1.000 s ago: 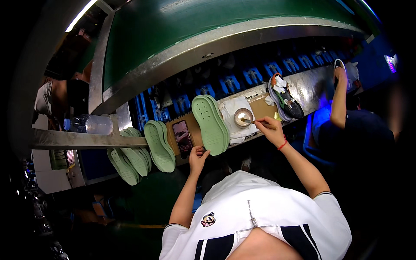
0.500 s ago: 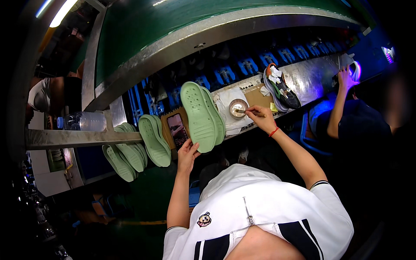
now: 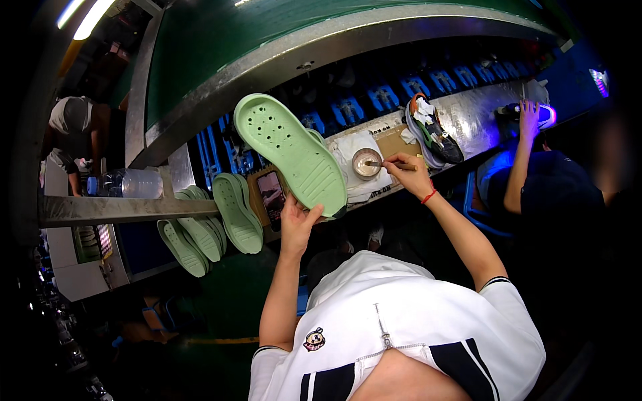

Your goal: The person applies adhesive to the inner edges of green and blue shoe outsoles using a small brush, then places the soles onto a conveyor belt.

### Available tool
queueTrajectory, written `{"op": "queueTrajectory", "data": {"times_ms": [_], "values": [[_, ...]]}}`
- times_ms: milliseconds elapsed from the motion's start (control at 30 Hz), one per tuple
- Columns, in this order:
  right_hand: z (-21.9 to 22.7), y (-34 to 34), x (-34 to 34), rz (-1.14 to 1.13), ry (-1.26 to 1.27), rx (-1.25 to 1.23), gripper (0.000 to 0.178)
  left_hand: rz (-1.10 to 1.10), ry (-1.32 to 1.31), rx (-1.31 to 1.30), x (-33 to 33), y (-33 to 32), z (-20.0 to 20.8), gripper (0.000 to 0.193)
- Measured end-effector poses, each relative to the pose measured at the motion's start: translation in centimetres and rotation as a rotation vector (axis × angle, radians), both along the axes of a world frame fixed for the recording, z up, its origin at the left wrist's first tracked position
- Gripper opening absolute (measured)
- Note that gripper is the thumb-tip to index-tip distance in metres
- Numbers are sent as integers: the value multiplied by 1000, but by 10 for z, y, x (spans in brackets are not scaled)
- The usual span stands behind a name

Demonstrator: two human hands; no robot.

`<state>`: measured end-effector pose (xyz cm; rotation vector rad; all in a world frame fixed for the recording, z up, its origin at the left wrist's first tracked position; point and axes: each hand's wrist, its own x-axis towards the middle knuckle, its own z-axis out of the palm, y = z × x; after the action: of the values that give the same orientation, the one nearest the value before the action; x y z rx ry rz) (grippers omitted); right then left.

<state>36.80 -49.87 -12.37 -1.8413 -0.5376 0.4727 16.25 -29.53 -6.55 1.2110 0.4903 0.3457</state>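
Note:
My left hand (image 3: 299, 222) grips one end of a pale green shoe sole (image 3: 287, 150), lifted and tilted, with small holes toward its far end. Behind it, the edge of another green sole (image 3: 317, 137) peeks out. My right hand (image 3: 411, 175) pinches a thin brush (image 3: 382, 164), whose tip reaches into a round cup (image 3: 358, 171). Under the cup lies a white cloth (image 3: 344, 148). More green soles (image 3: 237, 214) lean in overlapping groups to the left. Between them and my left hand is a phone (image 3: 271, 194) on cardboard.
A dark sneaker with orange and green parts (image 3: 438, 137) sits on the metal bench (image 3: 473, 113), right of the cup. Farther right, a co-worker's hand (image 3: 529, 120) holds a shoe under violet light. A metal beam (image 3: 134, 208) and a water bottle (image 3: 137, 185) stand left.
My left hand has raised one sole off the other and swung its far end up and left. The brush in my right hand has shifted slightly within the cup.

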Motion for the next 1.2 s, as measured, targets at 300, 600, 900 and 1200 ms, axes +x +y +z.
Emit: {"op": "queueTrajectory", "data": {"times_ms": [300, 600, 900, 1200], "values": [[31, -13, -6, -60, 189, 102, 14, 118, -20, -59, 31, -10, 25, 47], [139, -1, -43, 251, -190, 226, 7, 159, -56, 76, 40, -15, 32, 45], [153, 7, -35, 345, -266, 187, 4, 114, -61, 155, 44, -17, 42, 42], [154, 1, -17, 411, -398, 151, 3, 86, -45, 174, 42, -14, 45, 43]]}}
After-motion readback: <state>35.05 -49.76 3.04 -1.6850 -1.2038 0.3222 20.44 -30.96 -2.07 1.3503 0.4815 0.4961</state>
